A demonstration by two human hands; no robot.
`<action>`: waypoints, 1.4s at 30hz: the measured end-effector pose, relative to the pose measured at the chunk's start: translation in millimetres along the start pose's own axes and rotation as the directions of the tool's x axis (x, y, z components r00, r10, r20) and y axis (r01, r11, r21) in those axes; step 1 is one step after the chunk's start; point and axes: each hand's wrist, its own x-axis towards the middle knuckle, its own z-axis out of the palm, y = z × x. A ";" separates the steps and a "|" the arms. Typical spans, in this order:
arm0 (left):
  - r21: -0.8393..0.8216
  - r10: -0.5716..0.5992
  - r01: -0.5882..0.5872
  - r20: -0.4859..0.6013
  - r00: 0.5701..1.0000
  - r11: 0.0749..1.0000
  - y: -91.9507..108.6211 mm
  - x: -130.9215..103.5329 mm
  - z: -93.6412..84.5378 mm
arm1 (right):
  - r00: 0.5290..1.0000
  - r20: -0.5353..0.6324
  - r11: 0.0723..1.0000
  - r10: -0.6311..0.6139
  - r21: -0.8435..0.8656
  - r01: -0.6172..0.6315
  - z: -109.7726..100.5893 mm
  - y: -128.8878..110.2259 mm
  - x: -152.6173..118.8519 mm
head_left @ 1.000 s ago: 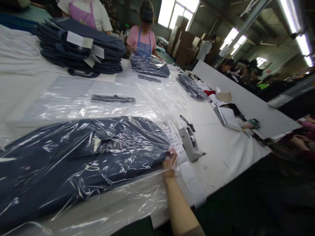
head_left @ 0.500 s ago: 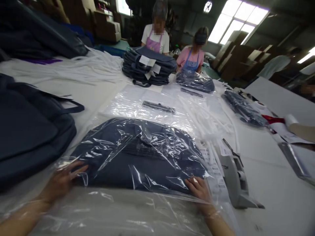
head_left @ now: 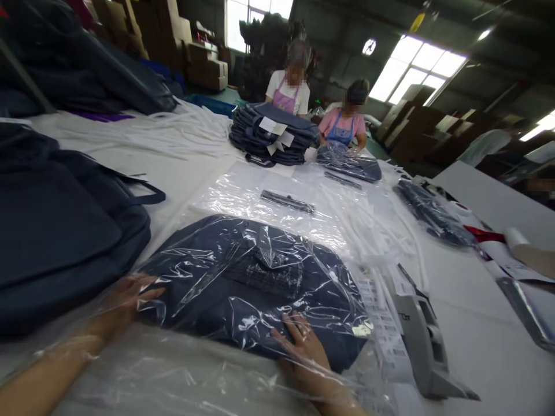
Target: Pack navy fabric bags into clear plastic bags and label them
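A navy-blue fabric bag (head_left: 203,306) lies flat in front of me inside a clear plastic bag (head_left: 186,370). The loose end of the plastic spreads toward me and overlaps my forearms. At the fabric bag's left edge rests my left hand (head_left: 125,297), its fingers stretched out. My right hand (head_left: 303,346) lies on the bag's near right part with fingers spread. Whether each hand is over or under the film is hard to make out. Just beyond the bag, flat clear plastic bags (head_left: 234,185) with a dark strip (head_left: 287,201) are laid out.
Another navy bag (head_left: 56,225) sits at left. A grey tape dispenser (head_left: 422,341) and a label sheet (head_left: 385,323) lie at right. Across the white table (head_left: 472,312) are stacked navy bags (head_left: 277,133), white cords (head_left: 173,130) and two people (head_left: 288,95), one handling a wrapped bag (head_left: 351,164).
My right hand has slid left from the bag's right corner onto its surface. The left hand stays at the left edge. The camera view has tilted up slightly.
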 end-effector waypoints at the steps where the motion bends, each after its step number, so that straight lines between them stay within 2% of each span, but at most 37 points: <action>1: 0.019 0.006 -0.006 -0.011 1.000 1.000 -3.3 2.7 2.0 | 1.000 -0.012 1.000 0.004 -0.014 -0.004 5.5 -2.9 0.4; 5: 0.048 0.027 -0.025 -0.050 0.998 0.999 -1.1 13.4 3.9 | 0.998 -0.069 0.997 0.012 -0.070 -0.017 17.4 -4.1 3.2; 8: 0.052 0.014 -0.007 -0.136 0.991 0.999 23.4 -3.0 -3.4 | 0.997 -0.076 0.996 0.024 -0.082 -0.030 19.6 -1.9 6.3; 11: 0.091 -0.039 0.058 -0.197 0.980 0.994 72.5 -50.9 -18.4 | 0.995 -0.094 0.995 0.036 -0.086 -0.044 19.5 -0.6 8.4; 13: -0.027 0.108 -0.113 -0.144 0.984 0.993 116.7 -81.7 -31.6 | 0.992 -0.117 0.995 0.036 -0.091 -0.046 18.8 0.1 9.8; 15: -0.289 0.318 -0.338 -0.117 0.941 0.896 163.4 -90.5 -41.7 | 0.990 -0.138 0.994 0.020 -0.104 -0.035 18.3 0.4 11.6; 16: -0.353 0.363 -0.391 -0.146 0.920 0.850 184.7 -83.4 -43.4 | 0.989 -0.150 0.993 0.011 -0.117 -0.029 18.2 0.4 12.4; 17: -0.376 0.362 -0.398 -0.165 0.917 0.837 202.9 -68.9 -42.2 | 0.986 -0.164 0.991 0.004 -0.132 -0.026 18.2 0.4 13.1; 18: -0.368 0.323 -0.361 -0.161 0.932 0.857 217.3 -48.6 -38.0 | 0.984 -0.180 0.989 -0.003 -0.149 -0.024 18.4 0.3 13.5; 19: -0.342 0.295 -0.323 -0.131 0.946 0.882 227.5 -24.4 -31.3 | 0.981 -0.194 0.986 -0.013 -0.165 -0.019 18.7 0.4 13.6; 21: -0.305 0.340 -0.307 0.061 0.938 0.901 236.7 25.5 -14.4 | 0.976 -0.213 0.981 -0.046 -0.192 0.005 20.9 1.3 12.7; 23: -0.311 0.417 -0.345 0.206 0.885 0.886 237.1 64.4 -0.9 | 0.968 -0.237 0.974 -0.087 -0.223 0.033 25.9 4.0 11.6; 25: -0.339 0.486 -0.395 0.247 0.839 0.854 235.6 84.1 3.3 | 0.954 -0.279 0.965 -0.114 -0.260 0.039 33.7 7.9 11.2; 27: -0.410 0.535 -0.406 0.274 0.799 0.817 234.9 86.1 -1.1 | 0.937 -0.325 0.962 -0.125 -0.271 0.034 41.9 11.0 11.8; 30: -0.555 0.561 -0.297 0.398 0.726 0.777 234.2 73.1 -10.3 | 0.925 -0.362 0.973 -0.116 -0.230 0.032 49.3 11.0 13.0; 33: -0.543 0.545 -0.224 0.551 0.632 0.810 234.1 64.8 -10.7 | 0.921 -0.384 0.982 -0.073 -0.186 0.000 50.6 5.8 12.7; 35: -0.500 0.542 -0.241 0.639 0.546 0.832 236.0 72.5 -14.3 | 0.918 -0.394 0.987 -0.040 -0.159 -0.025 50.0 1.2 10.8; 36: -0.498 0.553 -0.250 0.681 0.479 0.830 237.7 82.7 -20.4 | 0.915 -0.402 0.989 -0.022 -0.145 -0.040 49.6 -1.2 9.4; 38: -0.597 0.643 -0.241 0.691 0.332 0.766 242.4 116.3 -41.3 | 0.906 -0.423 0.990 -0.006 -0.129 -0.054 48.5 -5.5 6.7; 39: -0.662 0.694 -0.216 0.660 0.288 0.718 245.0 138.0 -53.5 | 0.899 -0.437 0.990 -0.004 -0.125 -0.057 47.6 -7.5 6.1; 40: -0.747 0.760 -0.189 0.570 0.314 0.638 247.7 160.4 -63.7 | 0.895 -0.447 0.990 -0.002 -0.125 -0.060 46.5 -9.3 6.2; 41: -0.779 0.762 -0.188 0.480 0.436 0.598 250.0 181.1 -69.7 | 0.892 -0.451 0.990 -0.004 -0.128 -0.061 45.2 -11.0 7.3; 42: -0.769 0.727 -0.224 0.406 0.554 0.599 251.7 197.3 -69.4 | 0.895 -0.447 0.989 0.000 -0.130 -0.065 43.6 -12.4 9.1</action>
